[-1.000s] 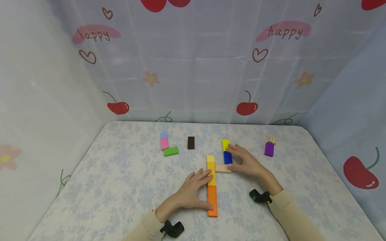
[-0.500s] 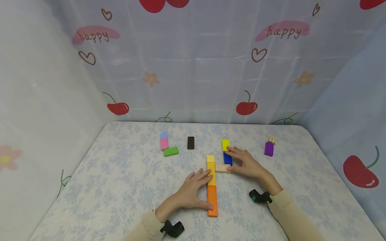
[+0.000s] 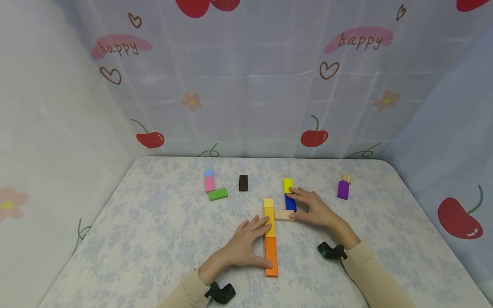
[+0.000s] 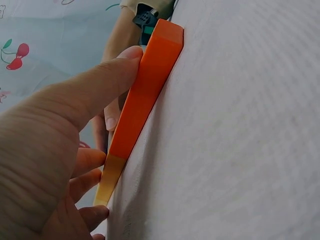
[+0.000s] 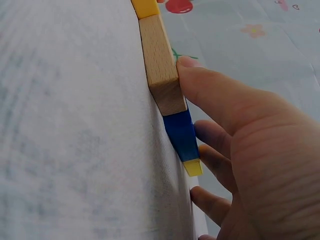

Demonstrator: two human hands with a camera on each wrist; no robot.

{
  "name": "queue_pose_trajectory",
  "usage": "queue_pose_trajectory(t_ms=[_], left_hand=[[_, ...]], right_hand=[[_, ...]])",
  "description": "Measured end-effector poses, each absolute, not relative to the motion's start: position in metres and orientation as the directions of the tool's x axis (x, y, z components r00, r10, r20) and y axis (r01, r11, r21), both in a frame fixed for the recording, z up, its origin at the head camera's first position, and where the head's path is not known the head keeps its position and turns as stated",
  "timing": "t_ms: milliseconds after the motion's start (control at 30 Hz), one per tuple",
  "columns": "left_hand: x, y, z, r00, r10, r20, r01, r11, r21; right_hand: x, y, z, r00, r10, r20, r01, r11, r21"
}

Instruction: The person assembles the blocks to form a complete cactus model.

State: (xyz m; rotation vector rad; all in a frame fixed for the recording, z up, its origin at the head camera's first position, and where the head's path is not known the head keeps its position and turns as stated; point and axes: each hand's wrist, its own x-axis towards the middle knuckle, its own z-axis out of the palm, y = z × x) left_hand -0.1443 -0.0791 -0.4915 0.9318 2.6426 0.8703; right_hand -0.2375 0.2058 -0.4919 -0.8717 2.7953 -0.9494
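Fingers [image 4: 89, 161] spread, the left hand [image 3: 243, 246] touches an orange block [image 3: 271, 250] and amber block [image 3: 269, 212]; likewise spread, the right hand [image 3: 319, 210] touches a wooden block [image 3: 282, 215], lower centre of the frame, on a blue-mottled counter [image 3: 154, 226] below a cherry-printed curtain [image 3: 246, 85].

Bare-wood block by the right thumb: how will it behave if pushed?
The bare-wood block is probably stiff, being grained wood. Its flat faces suggest sliding rather than rolling. Abutting the blue block, it may shove that along.

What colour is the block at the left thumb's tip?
Orange; the block shows best in the left wrist view.
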Motion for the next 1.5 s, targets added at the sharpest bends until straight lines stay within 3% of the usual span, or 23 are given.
queue_pose_trajectory(t_ms=[500, 667, 967, 1167, 1400, 1500], left_hand=[[-0.146, -0.085, -0.484, -0.786, 0.616, 0.044, 0.492, 0.582, 0.648], [-0.159, -0.097, -0.474, -0.836, 0.542, 0.085, 0.440, 0.569, 0.695], [-0.211, -0.129, -0.452, -0.921, 0.347, 0.178, 0.345, 0.513, 0.786], [-0.245, -0.137, -0.442, -0.945, 0.296, 0.136, 0.273, 0.491, 0.828], [-0.274, -0.143, -0.441, -0.959, 0.273, -0.078, 0.062, 0.469, 0.881], [-0.284, -0.144, -0.445, -0.951, 0.285, -0.122, 0.027, 0.469, 0.883]], right_hand=[[-0.237, 0.205, -0.491, -0.838, -0.532, 0.119, -0.496, 0.653, -0.573], [-0.236, 0.205, -0.492, -0.844, -0.526, 0.103, -0.482, 0.661, -0.575], [-0.236, 0.206, -0.491, -0.836, -0.534, 0.123, -0.497, 0.645, -0.581], [-0.238, 0.206, -0.494, -0.838, -0.535, 0.106, -0.491, 0.656, -0.573], [-0.237, 0.207, -0.492, -0.839, -0.532, 0.110, -0.491, 0.654, -0.576], [-0.237, 0.206, -0.490, -0.836, -0.537, 0.114, -0.497, 0.651, -0.574]])
